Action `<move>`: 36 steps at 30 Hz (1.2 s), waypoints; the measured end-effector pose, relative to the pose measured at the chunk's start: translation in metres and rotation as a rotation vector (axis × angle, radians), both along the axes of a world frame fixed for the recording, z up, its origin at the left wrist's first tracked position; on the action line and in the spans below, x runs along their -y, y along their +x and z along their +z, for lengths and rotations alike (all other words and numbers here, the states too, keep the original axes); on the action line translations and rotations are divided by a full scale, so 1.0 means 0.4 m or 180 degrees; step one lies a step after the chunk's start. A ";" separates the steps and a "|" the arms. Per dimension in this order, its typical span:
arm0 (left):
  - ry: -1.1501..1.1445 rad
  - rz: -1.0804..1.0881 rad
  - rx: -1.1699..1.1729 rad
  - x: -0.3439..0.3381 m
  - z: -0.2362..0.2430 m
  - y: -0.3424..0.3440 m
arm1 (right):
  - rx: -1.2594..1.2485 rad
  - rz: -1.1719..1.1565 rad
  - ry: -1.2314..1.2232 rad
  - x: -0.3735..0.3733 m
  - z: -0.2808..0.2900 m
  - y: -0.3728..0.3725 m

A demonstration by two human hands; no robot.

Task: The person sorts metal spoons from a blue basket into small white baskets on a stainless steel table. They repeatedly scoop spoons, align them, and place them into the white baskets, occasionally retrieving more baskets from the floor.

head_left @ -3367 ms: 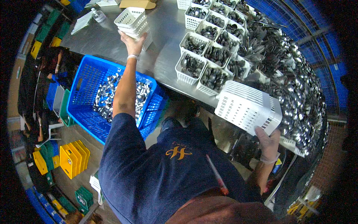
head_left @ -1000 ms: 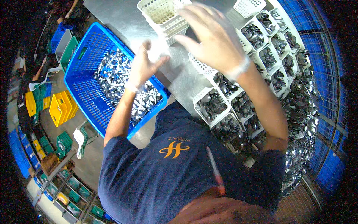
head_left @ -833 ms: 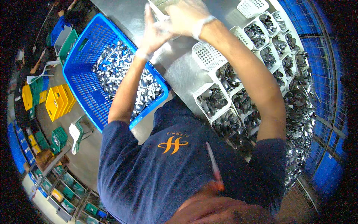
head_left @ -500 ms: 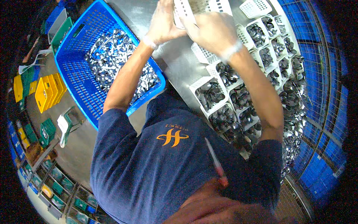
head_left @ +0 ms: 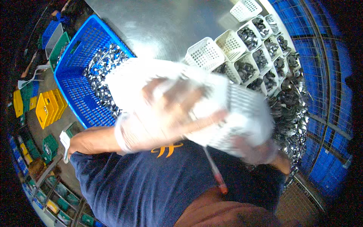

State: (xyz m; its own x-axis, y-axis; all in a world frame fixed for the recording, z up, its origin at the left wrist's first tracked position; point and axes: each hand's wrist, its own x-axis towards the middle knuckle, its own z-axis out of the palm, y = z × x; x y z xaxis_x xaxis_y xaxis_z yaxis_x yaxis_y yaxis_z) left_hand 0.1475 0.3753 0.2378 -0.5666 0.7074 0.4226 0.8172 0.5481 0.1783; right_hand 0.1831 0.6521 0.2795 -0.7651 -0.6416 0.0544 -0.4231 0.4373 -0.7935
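Note:
Close in front of my chest, white perforated plastic baskets [head_left: 128, 79] are held up, smeared by motion; how many there are I cannot tell. My left hand [head_left: 159, 121], in a thin clear glove, lies across them with its fingers curled over the white plastic. At their right end my right hand [head_left: 257, 151] grips from the near side, partly hidden and blurred. Behind them on the left, the large blue basket [head_left: 81, 102] holds a heap of loose metal cutlery [head_left: 100, 79]. Beyond them on the right stand white cutlery baskets [head_left: 247, 68] in rows, several filled with spoons.
The steel table [head_left: 159, 30] stretches away at the far side. Two white baskets [head_left: 206, 55] without visible cutlery stand nearest the middle; another white basket [head_left: 245, 9] sits at the back right. Loose cutlery [head_left: 293, 128] is piled along the right edge. Yellow crates [head_left: 51, 108] stand lower left.
Both hands have come back from the far side of the table toward my chest, bringing the white baskets with them. My left elbow has swung outward to the left.

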 end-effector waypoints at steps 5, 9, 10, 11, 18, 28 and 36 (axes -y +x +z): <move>0.0231 0.1360 -0.0243 0.196 -0.015 -0.046 | -0.0526 -0.0534 0.0923 -0.094 0.049 0.004; 0.0202 0.1872 -0.0734 0.222 -0.026 -0.088 | -0.0426 -0.0626 0.0822 0.024 -0.007 -0.019; 0.0187 0.1915 -0.0734 0.215 -0.032 -0.095 | -0.0775 -0.0125 0.0939 0.048 -0.055 -0.047; 0.0338 0.1911 -0.0587 0.218 -0.037 -0.092 | -0.1159 0.0408 0.0954 0.076 -0.112 -0.079; 0.0674 0.1989 -0.0045 0.224 -0.073 -0.053 | -0.0929 0.1278 0.2269 0.197 -0.433 -0.168; -0.0010 0.1067 0.0794 0.132 -0.019 0.011 | 0.0295 -0.0530 -0.0295 0.123 -0.058 -0.111; 0.0540 0.0082 0.0180 -0.024 -0.033 -0.007 | 0.0772 -0.0608 -0.1062 0.171 -0.097 -0.032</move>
State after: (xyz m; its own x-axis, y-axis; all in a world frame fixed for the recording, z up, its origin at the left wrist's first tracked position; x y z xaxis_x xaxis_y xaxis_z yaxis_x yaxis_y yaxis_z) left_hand 0.1447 0.3848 0.2245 -0.6100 0.6135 0.5015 0.7892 0.5270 0.3153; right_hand 0.1703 0.5837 0.2408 -0.8842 -0.4655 0.0388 -0.1443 0.1931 -0.9705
